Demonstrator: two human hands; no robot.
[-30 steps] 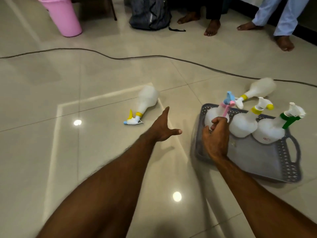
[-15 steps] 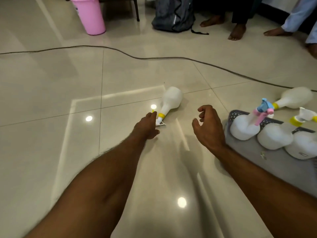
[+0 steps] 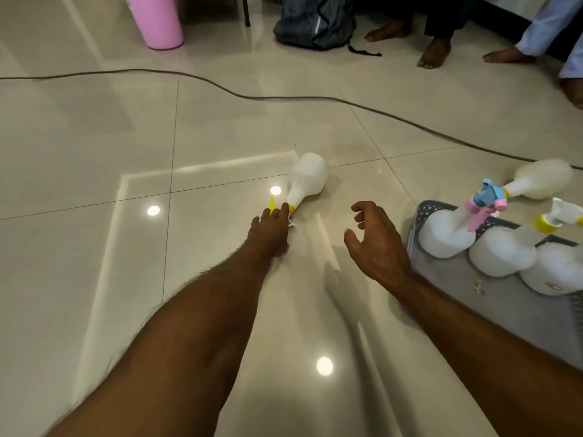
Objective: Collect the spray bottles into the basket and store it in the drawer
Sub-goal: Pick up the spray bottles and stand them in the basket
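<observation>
A white spray bottle (image 3: 307,179) with a yellow collar lies on its side on the tiled floor. My left hand (image 3: 269,231) covers its spray head, fingers curled round it at the neck. My right hand (image 3: 377,242) hovers just left of the grey basket (image 3: 504,305), fingers loosely curled and holding nothing. Three white bottles stand in the basket: one with a pink and blue head (image 3: 444,233), one with a yellow collar (image 3: 504,252), and a third (image 3: 558,274) cut off by the right edge. Another white bottle (image 3: 541,182) lies on the floor behind the basket.
A dark cable (image 3: 284,97) runs across the floor beyond the bottles. A pink bucket (image 3: 156,20) stands at the back left, a grey backpack (image 3: 315,22) at the back centre. Bare feet of seated people (image 3: 432,53) line the back right.
My left hand reached forward to the lying bottle and closed on its spray head. My right hand let go of the pink-headed bottle in the basket and drew away to the left.
</observation>
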